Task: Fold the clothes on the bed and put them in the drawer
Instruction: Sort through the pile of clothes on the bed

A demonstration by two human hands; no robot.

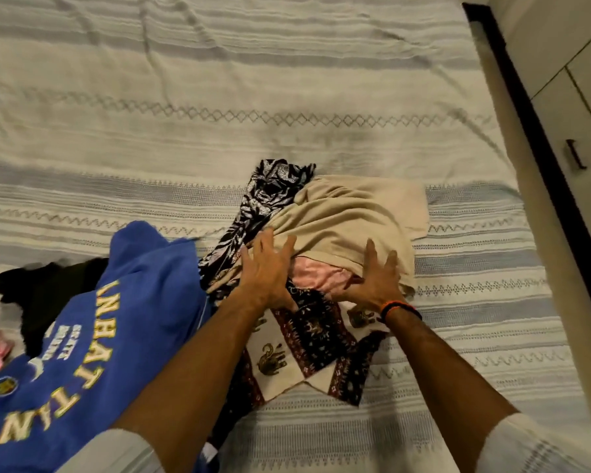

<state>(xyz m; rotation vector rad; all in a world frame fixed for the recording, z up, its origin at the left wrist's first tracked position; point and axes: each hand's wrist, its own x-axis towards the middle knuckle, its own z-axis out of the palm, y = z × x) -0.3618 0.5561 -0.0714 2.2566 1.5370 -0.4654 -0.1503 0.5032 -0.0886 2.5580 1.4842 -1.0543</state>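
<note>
on the bed [219,97], my left hand [267,271] and right hand [377,279] press the pile [348,220], fingers spread; next i'd single out one garment.

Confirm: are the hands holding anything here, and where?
Nothing gripped. Left hand and right hand rest with straight, spread fingers on the near edge of the beige garment.

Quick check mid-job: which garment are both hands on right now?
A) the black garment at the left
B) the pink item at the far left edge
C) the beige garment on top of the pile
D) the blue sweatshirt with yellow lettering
C: the left hand and right hand both rest with spread fingers on the beige garment, while the blue sweatshirt lies untouched to the left.
</note>
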